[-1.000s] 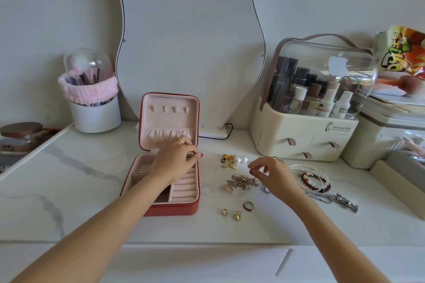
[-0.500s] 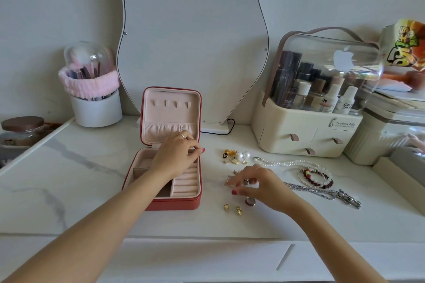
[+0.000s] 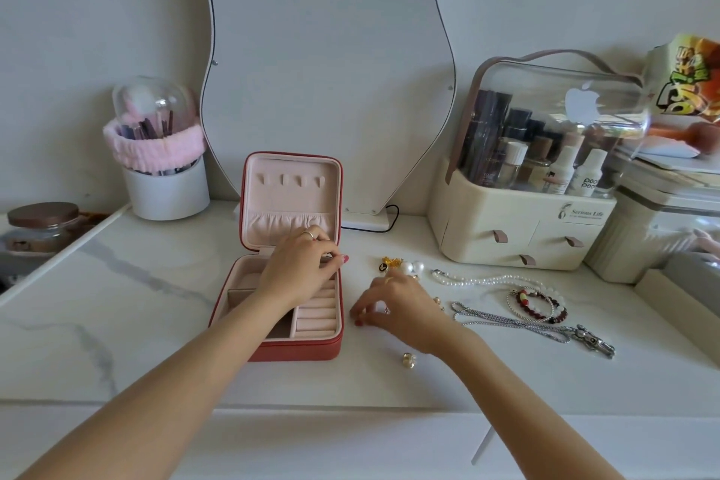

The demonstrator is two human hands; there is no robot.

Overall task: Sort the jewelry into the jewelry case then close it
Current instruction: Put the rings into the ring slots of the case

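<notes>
White marble surface runs along a pale wall, with a wavy-edged mirror at twelve o'clock, a cosmetics organizer at two o'clock and a brush holder at ten o'clock. At centre the red jewelry case stands open, lid upright. The left hand hovers over its ring rolls, fingertips pinched together on something too small to tell. At three o'clock of the case the right hand curls down, fingertips pinching a small piece on the surface. Necklaces lie further right, a gold ring at five o'clock.
</notes>
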